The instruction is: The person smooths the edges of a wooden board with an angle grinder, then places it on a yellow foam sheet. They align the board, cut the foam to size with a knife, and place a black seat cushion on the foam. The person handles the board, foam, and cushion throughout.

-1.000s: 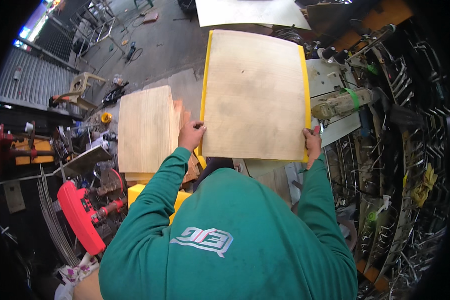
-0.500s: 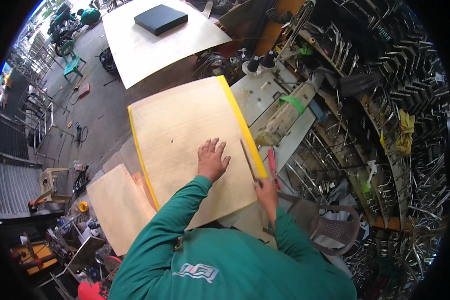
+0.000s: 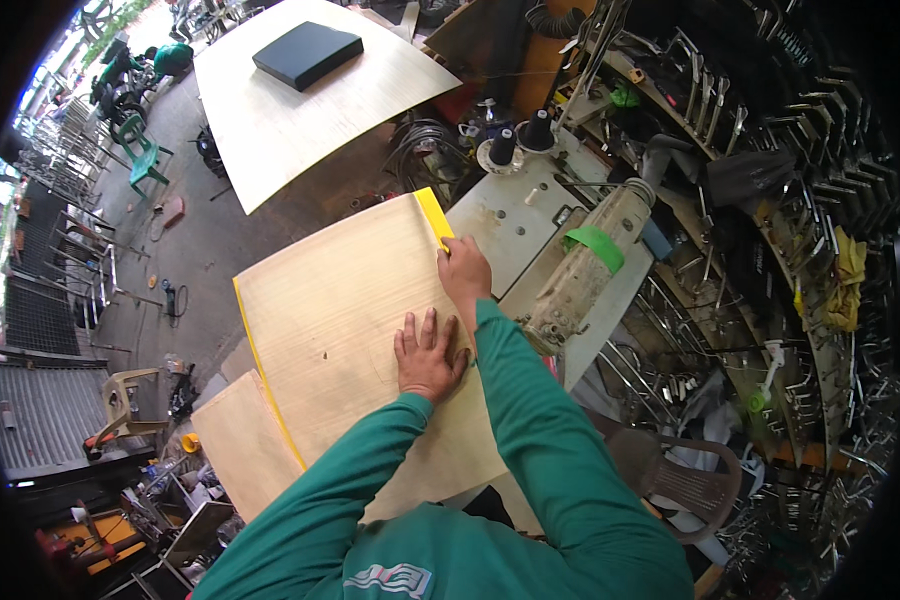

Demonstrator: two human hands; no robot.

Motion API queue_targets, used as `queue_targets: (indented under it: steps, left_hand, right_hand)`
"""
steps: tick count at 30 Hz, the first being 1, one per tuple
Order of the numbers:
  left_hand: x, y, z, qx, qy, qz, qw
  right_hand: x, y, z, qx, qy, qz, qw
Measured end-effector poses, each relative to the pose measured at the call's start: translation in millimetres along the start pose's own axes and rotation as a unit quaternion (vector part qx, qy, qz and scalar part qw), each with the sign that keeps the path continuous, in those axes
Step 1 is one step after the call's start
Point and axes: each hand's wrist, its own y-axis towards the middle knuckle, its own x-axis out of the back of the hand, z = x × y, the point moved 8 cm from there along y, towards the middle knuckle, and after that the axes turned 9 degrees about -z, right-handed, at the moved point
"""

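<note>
Though small, shirt logo (image 3: 390, 579) near board (image 3: 335, 305).

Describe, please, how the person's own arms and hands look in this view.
The person wears long green sleeves, plain and creased, reaching about to the wrists. The left hand and right hand are bare. The matching green top carries a pale emblem.

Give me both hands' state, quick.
Left hand: open, spread on the wooden board.
Right hand: at the yellow edge; grip cannot be told.
</note>
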Motion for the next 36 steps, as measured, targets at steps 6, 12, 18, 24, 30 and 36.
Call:
queue_targets:
  steps: [6, 12, 18, 24, 30, 36]
  left_hand:
    - [5.2, 0.8, -2.7, 0.007, 0.006, -0.009, 1.0]
    - [6.7, -1.3, -5.8, 0.005, 0.02, -0.023, 1.0]
    - [5.5, -2.1, -8.8, 0.008, 0.024, -0.028, 0.999]
    - [4.3, -2.6, -5.4, 0.009, 0.038, -0.032, 0.999]
    - [5.0, -3.6, -7.9, 0.01, 0.042, -0.028, 0.999]
    - [8.4, -3.6, -13.8, 0.011, 0.033, -0.037, 0.999]
  right_hand:
    - [-51.3, 54.0, 4.1, 0.001, -0.031, 0.03, 0.999]
    - [-39.7, 31.2, -9.5, -0.032, -0.023, 0.042, 0.998]
    - [-2.4, -21.3, -22.0, -0.016, -0.019, 0.047, 0.999]
    - [-38.9, 18.7, -12.4, 0.009, -0.03, 0.016, 0.999]
    - [-36.3, 2.9, -27.6, -0.048, -0.02, 0.037, 0.998]
    - [11.3, -52.3, -38.4, -0.031, 0.0, 0.045, 0.999]
